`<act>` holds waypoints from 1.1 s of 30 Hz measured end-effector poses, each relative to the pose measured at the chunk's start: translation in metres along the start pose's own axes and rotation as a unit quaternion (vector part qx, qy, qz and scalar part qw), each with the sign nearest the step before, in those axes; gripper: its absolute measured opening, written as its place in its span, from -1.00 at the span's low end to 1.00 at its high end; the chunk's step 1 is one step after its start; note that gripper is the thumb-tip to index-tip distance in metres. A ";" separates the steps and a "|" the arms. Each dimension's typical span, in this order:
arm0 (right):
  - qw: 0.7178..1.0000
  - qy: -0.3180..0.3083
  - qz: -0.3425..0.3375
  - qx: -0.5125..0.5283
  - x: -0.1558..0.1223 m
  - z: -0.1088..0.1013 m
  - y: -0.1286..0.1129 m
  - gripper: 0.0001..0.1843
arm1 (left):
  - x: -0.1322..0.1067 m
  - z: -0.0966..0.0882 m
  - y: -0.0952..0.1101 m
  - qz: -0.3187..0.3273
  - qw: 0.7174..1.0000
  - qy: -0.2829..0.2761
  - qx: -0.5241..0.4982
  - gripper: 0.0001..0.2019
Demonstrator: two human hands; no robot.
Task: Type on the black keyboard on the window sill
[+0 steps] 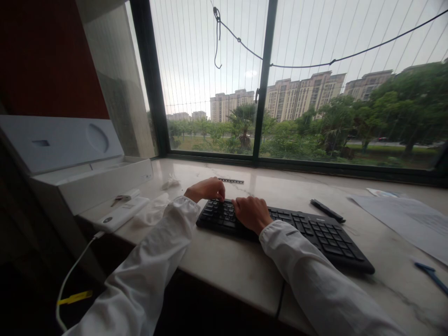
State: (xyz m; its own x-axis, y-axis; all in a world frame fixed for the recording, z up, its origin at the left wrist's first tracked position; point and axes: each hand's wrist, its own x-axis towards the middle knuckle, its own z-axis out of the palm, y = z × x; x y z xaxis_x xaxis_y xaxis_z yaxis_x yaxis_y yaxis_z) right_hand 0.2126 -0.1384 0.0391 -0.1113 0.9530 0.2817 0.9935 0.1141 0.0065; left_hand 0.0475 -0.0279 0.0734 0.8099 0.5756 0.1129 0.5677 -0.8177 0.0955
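Observation:
A black keyboard (308, 231) lies slanted on the pale marble sill in front of me. My left hand (207, 189) reaches over its upper left edge, fingers curled down and pressed together at the top rows of keys. Beside it, my right hand (252, 213) rests over the left-middle keys, its fingers bent inward. Whatever is at the fingertips of either hand is hidden or too small to name. Just behind the hands lies a thin dark strip with a row of light spots (231, 180).
Crumpled white tissue (151, 212) and a white power bank-like block (121, 215) with keys (121, 199) and a cable lie left, by an open white box (101, 179). Rightward are a black stick-like object (327, 210), papers (402, 219) and a blue tool (432, 275). A window stands behind.

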 end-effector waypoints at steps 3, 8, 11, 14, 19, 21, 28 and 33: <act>1.000 0.012 -0.007 0.000 0.000 0.001 0.000 -0.38 | 0.001 0.000 0.002 -0.007 1.000 -0.001 0.005 -0.88; 1.000 0.011 -0.008 -0.002 0.001 0.002 0.000 -0.39 | 0.005 0.001 0.005 -0.049 0.999 0.002 0.000 -0.90; 1.000 0.011 -0.006 -0.001 0.001 0.002 0.000 -0.39 | 0.007 0.002 0.005 -0.080 0.997 0.001 0.002 -0.88; 1.000 0.013 -0.005 -0.001 0.001 0.003 0.001 -0.39 | 0.007 0.002 0.006 -0.079 0.997 0.004 -0.008 -0.88; 1.000 0.016 -0.008 0.000 0.001 0.003 0.001 -0.40 | 0.006 0.005 0.003 -0.093 0.991 -0.025 -0.091 -0.84; 1.000 0.013 -0.006 -0.001 0.001 0.003 0.000 -0.39 | 0.005 0.006 -0.002 -0.105 0.986 -0.029 -0.123 -0.82; 1.000 0.005 0.000 0.002 0.000 0.001 0.000 -0.38 | 0.000 0.008 -0.016 -0.106 0.978 -0.036 -0.177 -0.79; 1.000 0.014 -0.007 0.004 0.001 0.003 0.002 -0.40 | 0.001 0.008 -0.014 -0.093 0.982 -0.033 -0.160 -0.80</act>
State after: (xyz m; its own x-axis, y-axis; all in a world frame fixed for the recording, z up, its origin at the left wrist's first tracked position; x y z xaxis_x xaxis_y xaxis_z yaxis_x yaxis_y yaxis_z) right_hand 0.2140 -0.1365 0.0365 -0.1249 0.9428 0.3090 0.9915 0.1300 0.0040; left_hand 0.0410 -0.0159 0.0641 0.7101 0.7041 0.0012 0.6402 -0.6464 0.4151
